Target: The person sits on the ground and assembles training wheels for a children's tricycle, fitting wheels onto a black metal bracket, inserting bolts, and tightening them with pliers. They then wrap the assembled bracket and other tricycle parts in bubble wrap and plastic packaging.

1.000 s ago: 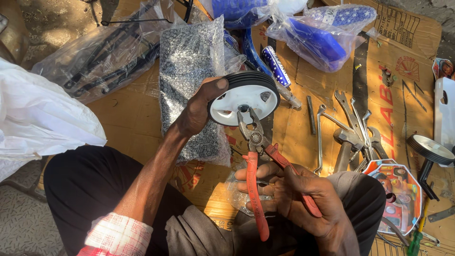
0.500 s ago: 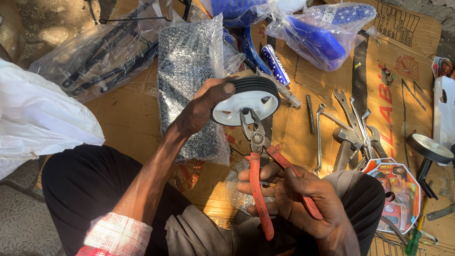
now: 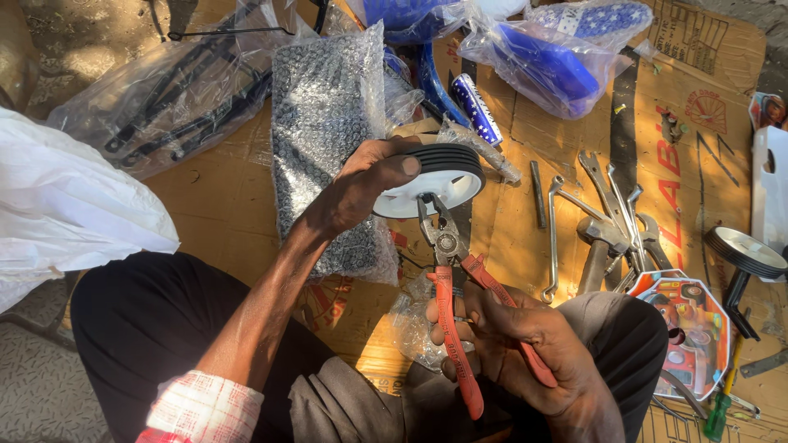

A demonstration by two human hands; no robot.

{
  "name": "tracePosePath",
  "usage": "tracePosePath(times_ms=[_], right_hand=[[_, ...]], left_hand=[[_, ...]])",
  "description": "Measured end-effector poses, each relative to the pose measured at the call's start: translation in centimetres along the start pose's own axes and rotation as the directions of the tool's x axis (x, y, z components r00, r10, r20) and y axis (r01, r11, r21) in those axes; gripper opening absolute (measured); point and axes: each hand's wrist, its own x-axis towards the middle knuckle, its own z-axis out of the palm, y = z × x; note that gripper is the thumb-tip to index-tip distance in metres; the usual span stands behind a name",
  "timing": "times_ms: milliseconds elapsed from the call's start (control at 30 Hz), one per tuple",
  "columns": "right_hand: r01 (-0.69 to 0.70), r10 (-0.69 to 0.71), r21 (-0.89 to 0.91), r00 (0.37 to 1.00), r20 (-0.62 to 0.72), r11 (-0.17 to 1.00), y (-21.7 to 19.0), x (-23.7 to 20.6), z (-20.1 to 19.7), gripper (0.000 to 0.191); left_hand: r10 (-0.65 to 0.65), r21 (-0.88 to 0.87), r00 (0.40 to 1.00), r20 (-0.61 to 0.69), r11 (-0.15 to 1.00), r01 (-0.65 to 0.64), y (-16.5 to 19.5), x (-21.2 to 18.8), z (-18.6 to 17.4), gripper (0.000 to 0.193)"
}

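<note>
My left hand grips a small white wheel with a black tyre, thumb across its rim, holding it above the cardboard. In my right hand are red-handled pliers, handles spread, jaws pointing up at the wheel's hub. The plier tips touch the centre of the wheel's white face. My knees in dark trousers frame the bottom of the view.
Several spanners and a hammer lie on the cardboard to the right. A second small wheel sits far right beside an octagonal printed card. Bubble-wrapped parts, blue wrapped pieces and a white bag lie behind and left.
The wheel has tilted and shifted slightly in my left hand, and the pliers' jaws have moved in onto its hub with the handles spread wider.
</note>
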Motion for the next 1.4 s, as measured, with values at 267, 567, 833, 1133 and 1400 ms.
tracePosePath(times_ms=[267, 567, 833, 1133, 1400], right_hand=[[0.087, -0.114, -0.264, 0.990, -0.088, 0.961, 0.0, 1.3, 1.5, 0.053], [-0.309, -0.612, -0.950, 0.759, -0.224, -0.035, 0.6, 5.8, -3.2, 0.033], [-0.105, -0.726, -0.888, 0.623, 0.293, -0.448, -0.9, 12.3, -7.5, 0.029], [0.220, -0.301, -0.518, 0.604, 0.737, -0.826, -0.6, 25.2, -6.7, 0.041], [0.107, -0.722, -0.986, 0.692, -0.020, 0.130, -1.6, 16.5, -1.5, 0.033]], left_hand=[[-0.047, -0.078, 0.993, -0.104, 0.996, 0.039, -1.0, 0.0, -0.2, 0.086], [0.326, -0.341, 0.718, -0.615, 0.711, -0.615, 2.0, -0.3, -5.5, 0.065], [0.279, -0.233, 0.730, -0.623, 0.826, -0.514, 2.4, 0.5, -4.0, 0.066], [0.102, -0.296, 0.921, -0.376, 0.929, -0.223, 0.9, 0.8, -1.1, 0.079], [0.007, -0.210, 0.938, -0.347, 0.974, -0.085, 1.0, 0.3, -0.3, 0.091]])
